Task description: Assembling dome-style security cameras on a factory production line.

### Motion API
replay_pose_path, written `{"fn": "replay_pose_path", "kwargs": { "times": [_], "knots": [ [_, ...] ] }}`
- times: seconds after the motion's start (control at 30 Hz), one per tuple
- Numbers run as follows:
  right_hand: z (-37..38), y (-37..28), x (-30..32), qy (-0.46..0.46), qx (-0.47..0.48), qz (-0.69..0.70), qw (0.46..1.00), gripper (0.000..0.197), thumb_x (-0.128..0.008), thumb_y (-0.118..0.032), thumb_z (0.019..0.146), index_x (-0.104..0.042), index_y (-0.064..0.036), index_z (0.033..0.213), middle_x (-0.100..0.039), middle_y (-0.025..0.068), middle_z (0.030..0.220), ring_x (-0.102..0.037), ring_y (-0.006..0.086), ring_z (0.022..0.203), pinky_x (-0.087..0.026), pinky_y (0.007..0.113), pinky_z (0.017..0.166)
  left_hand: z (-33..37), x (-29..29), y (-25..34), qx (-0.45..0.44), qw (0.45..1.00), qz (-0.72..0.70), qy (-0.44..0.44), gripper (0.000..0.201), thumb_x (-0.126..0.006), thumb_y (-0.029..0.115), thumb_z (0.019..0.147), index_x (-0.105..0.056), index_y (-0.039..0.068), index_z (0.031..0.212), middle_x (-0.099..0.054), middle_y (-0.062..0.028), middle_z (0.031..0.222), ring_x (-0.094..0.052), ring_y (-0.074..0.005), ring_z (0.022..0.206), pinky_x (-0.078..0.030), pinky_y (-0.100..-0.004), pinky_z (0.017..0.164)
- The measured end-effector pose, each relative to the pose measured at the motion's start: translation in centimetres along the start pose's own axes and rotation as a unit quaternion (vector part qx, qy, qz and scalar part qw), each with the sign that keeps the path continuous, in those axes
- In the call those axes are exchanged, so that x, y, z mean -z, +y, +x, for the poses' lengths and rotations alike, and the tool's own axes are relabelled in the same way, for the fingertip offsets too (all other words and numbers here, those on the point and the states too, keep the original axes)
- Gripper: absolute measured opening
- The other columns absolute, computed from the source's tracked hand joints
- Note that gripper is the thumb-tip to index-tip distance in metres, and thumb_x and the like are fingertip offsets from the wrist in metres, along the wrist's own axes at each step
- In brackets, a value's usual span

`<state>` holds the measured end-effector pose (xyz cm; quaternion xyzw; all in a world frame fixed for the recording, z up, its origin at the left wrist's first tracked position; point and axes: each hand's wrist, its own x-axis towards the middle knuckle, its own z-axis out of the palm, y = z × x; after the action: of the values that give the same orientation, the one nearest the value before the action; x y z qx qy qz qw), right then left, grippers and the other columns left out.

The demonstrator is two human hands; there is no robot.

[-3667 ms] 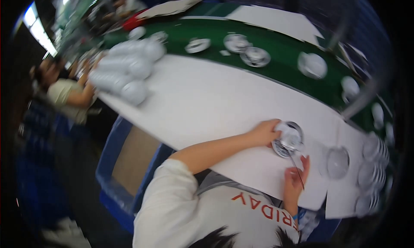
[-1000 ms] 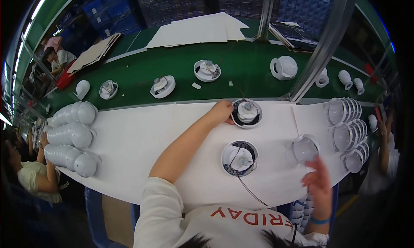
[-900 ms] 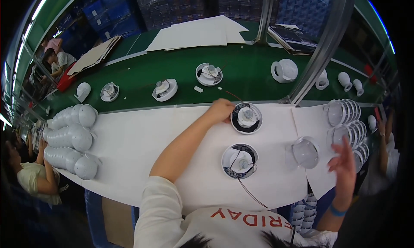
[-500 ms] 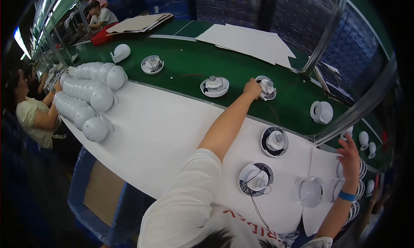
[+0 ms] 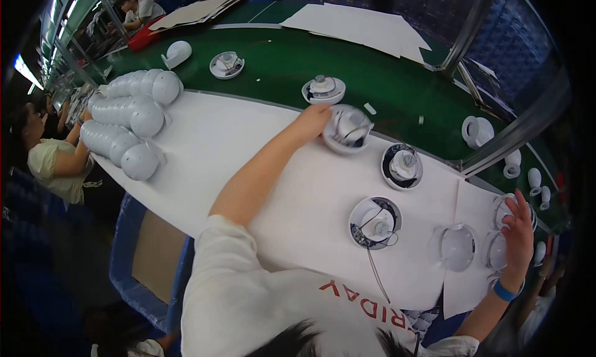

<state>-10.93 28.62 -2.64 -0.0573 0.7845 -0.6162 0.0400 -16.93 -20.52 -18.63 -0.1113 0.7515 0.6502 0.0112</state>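
My left hand (image 5: 310, 122) grips the rim of a white bowl-shaped housing (image 5: 347, 128), blurred by motion, at the table's far edge beside the green belt. Two similar housings sit on the white table: one (image 5: 402, 166) just right of it, another (image 5: 375, 223) nearer me. Inside each show a dark circuit board and a white round part, and a thin wire trails from the nearer one. My right hand (image 5: 519, 233), with a blue wristband, is raised with fingers apart over clear round covers (image 5: 495, 250) at the right. It holds nothing visible. Another clear cover (image 5: 458, 248) lies left of it.
On the green belt (image 5: 279, 53) stand two more housings (image 5: 323, 90) and white curved shells (image 5: 478, 132). Nested white domes (image 5: 139, 163) form rows at the table's left, near a co-worker (image 5: 53, 149). A metal post (image 5: 496, 147) rises at the right. Below is a blue-lined bin (image 5: 121, 251).
My left hand has taken the housing off the belt and brought it left and nearer, over the table's far edge. My right hand stays raised at the right. The whole view has shifted slightly.
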Motion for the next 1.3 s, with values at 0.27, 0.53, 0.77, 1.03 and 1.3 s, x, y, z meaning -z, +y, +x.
{"fn": "replay_pose_path", "kwargs": {
  "times": [0.27, 0.53, 0.77, 1.03, 1.3],
  "knots": [
    [-3.0, -0.6, -0.7, -0.029, 0.059, -0.028, 0.997, 0.072, -0.062, -0.035, 0.079, -0.029, -0.0041, 0.135, -0.048, 0.0083, 0.123, -0.053, 0.0072, 0.081, -0.044, 0.015, 0.066, -8.1, -0.5, -2.1, 0.019, 0.998, 0.012, -0.065, 0.032, -0.040, 0.023, 0.091, -0.052, 0.007, 0.115, -0.060, -0.0073, 0.085, -0.059, -0.0134, 0.066, -0.048, -0.0270, 0.050],
    [-9.3, 0.8, -0.5, -0.005, 0.039, -0.057, 0.998, 0.077, -0.062, -0.041, 0.076, -0.031, -0.0006, 0.133, -0.047, 0.0131, 0.122, -0.052, 0.0081, 0.077, -0.040, 0.018, 0.062, 3.6, 3.9, -1.0, 0.019, 0.981, 0.097, 0.166, 0.026, -0.052, 0.021, 0.081, -0.056, -0.002, 0.094, -0.058, -0.0108, 0.067, -0.057, -0.0179, 0.046, -0.045, -0.0305, 0.040],
    [-14.3, 2.2, -1.3, 0.059, -0.025, -0.029, 0.998, 0.070, -0.062, -0.033, 0.077, -0.033, -0.0025, 0.132, -0.047, 0.0102, 0.121, -0.051, 0.0075, 0.079, -0.041, 0.017, 0.063, 10.7, 1.8, 1.1, 0.083, 0.995, 0.044, 0.018, 0.022, -0.055, 0.017, 0.077, -0.056, -0.005, 0.082, -0.058, -0.0133, 0.066, -0.056, -0.0190, 0.044, -0.043, -0.0287, 0.035],
    [-16.8, 4.2, 0.0, 0.121, -0.073, -0.010, 0.990, 0.065, -0.059, -0.027, 0.079, -0.031, -0.0077, 0.134, -0.043, 0.0065, 0.125, -0.047, 0.0045, 0.077, -0.037, 0.015, 0.062, 10.6, -3.4, 0.1, 0.022, 0.989, -0.141, -0.043, 0.016, -0.060, 0.007, 0.069, -0.056, -0.008, 0.072, -0.056, -0.0131, 0.066, -0.058, -0.0221, 0.054, -0.055, -0.0341, 0.049],
    [-13.2, 7.8, 6.5, -0.242, -0.117, -0.095, 0.958, 0.056, -0.037, -0.018, 0.093, -0.007, -0.0187, 0.140, -0.009, 0.0117, 0.145, -0.030, 0.0284, 0.127, -0.019, 0.047, 0.105, -1.7, 5.9, -0.6, -0.116, 0.965, -0.231, 0.043, 0.018, -0.056, 0.008, 0.075, -0.057, -0.009, 0.069, -0.058, -0.0156, 0.068, -0.060, -0.0214, 0.056, -0.054, -0.0308, 0.052]
  ]
}}
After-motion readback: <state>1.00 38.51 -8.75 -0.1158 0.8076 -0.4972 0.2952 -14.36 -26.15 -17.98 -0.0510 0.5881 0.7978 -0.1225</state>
